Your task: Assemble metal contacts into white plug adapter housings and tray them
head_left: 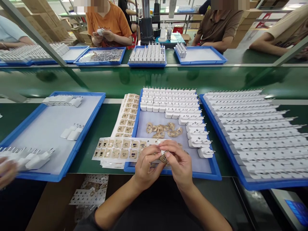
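My left hand (148, 162) and my right hand (179, 162) meet over the near edge of the middle blue tray (213, 162). Between their fingers is a small white plug-in charger (164, 156), its near face showing a tan sticker with dark cut-outs; fingers hide most of its body. My right thumb presses on that face. Under and left of my left hand lies a white sheet of tan stickers (120, 148). Loose tan pieces (160, 128) are scattered in the tray, beyond my fingers. White chargers (170, 99) stand in rows along its far and right sides, pins up.
To the right, another blue tray (237, 163) is packed with chargers. At left, a blue tray (64, 160) holds a few, with a co-worker's hand (7, 171) at its corner. Across the green belt (108, 77), people sit behind more trays. Used sheets (90, 194) lie below.
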`<state>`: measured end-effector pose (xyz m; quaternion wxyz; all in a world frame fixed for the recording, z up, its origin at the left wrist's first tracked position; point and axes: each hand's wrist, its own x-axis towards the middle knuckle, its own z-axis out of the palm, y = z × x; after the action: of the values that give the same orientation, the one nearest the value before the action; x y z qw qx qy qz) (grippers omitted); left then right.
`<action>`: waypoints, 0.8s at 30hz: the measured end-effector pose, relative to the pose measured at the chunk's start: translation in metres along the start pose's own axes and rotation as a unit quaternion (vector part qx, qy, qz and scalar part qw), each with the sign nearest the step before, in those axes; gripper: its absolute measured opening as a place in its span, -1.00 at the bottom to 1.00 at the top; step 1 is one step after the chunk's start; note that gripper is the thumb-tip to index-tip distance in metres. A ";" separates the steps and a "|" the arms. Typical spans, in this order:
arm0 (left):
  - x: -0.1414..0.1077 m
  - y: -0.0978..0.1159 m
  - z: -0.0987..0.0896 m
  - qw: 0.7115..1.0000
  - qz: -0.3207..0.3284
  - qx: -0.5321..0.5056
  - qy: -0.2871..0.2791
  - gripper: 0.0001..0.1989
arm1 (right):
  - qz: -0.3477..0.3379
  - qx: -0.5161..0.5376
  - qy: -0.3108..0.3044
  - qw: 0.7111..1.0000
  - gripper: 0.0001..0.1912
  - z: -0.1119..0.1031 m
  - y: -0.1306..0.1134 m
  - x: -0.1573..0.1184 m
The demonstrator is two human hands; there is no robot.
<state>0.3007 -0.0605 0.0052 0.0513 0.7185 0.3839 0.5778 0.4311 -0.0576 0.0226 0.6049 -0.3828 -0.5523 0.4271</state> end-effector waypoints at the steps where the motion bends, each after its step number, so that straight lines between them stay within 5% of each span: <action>1: 0.000 0.000 0.000 1.000 0.000 0.001 -0.001 -0.76 | 0.002 0.001 0.000 1.000 -0.71 0.001 0.000 0.000; 9: -0.002 -0.002 -0.004 0.997 -0.043 -0.050 -0.028 -0.67 | 0.032 0.011 -0.030 0.999 -0.62 -0.010 0.006 -0.003; 15: -0.003 -0.002 -0.006 0.993 -0.071 -0.075 -0.058 -0.66 | 0.046 -0.109 -0.092 0.989 -0.79 -0.031 -0.008 0.009; 20: -0.003 -0.001 -0.006 0.992 -0.086 -0.063 -0.060 -0.66 | -0.057 -0.221 -0.125 0.966 -0.88 -0.034 -0.013 0.016; 24: -0.003 -0.008 -0.008 0.981 -0.164 -0.064 -0.076 -0.69 | -0.189 -0.275 -0.145 0.932 -0.85 -0.032 -0.012 0.009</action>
<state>0.2902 -0.0597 0.0013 0.2200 0.6826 0.4539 0.5289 0.4645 -0.0533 0.0335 0.4590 -0.3561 -0.7921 0.1874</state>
